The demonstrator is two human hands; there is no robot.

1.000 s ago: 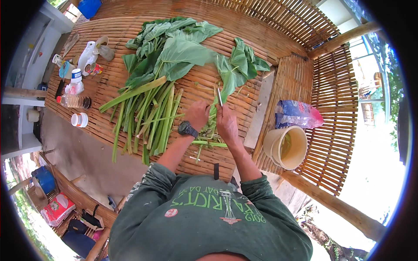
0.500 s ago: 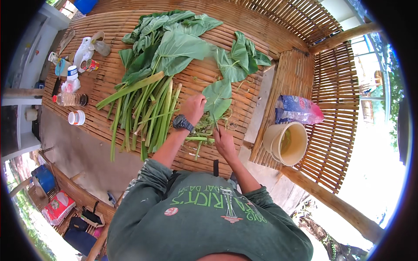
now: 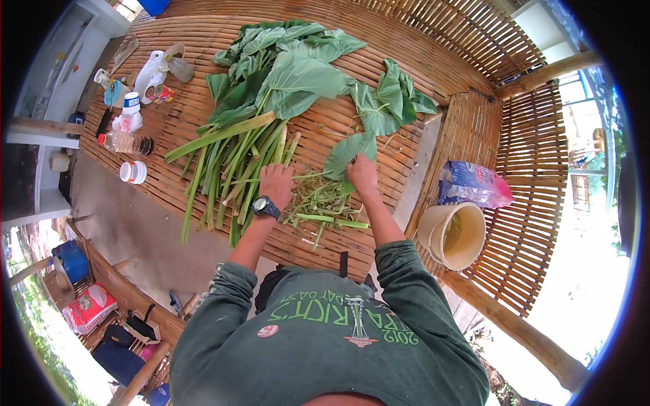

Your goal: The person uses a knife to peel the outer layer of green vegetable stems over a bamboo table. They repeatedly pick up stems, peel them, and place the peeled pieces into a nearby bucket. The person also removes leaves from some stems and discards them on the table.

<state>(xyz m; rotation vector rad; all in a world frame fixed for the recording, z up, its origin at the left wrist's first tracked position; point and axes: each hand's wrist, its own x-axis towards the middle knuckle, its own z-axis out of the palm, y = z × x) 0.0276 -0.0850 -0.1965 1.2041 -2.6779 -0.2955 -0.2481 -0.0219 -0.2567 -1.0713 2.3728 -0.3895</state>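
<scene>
My left hand (image 3: 276, 184), with a dark watch on its wrist, is closed over a thin leaf stalk (image 3: 310, 176) beside the pile of thick green stalks (image 3: 223, 162). That stalk runs right to a single heart-shaped green leaf (image 3: 345, 153). My right hand (image 3: 363, 174) pinches the lower right edge of this leaf. The blade seen earlier at my right hand does not show now. Below the leaf lies a heap of thin green peelings (image 3: 323, 199) with a few cut stalk pieces (image 3: 333, 220). Big leaves (image 3: 298, 78) spread out beyond the stalks.
The bamboo-slat table (image 3: 193, 108) carries bottles, jars and bags at its left, including a red-capped bottle (image 3: 126, 143) and a white jar (image 3: 133, 172). On the right bench stand a cream bucket (image 3: 433, 233) and a blue-pink plastic bag (image 3: 474, 184). More leaves (image 3: 386, 105) lie at the right.
My left hand has moved left and down from the leaf to its stalk. My right hand has moved up onto the leaf, and the blade is out of sight. The view has shifted slightly.
</scene>
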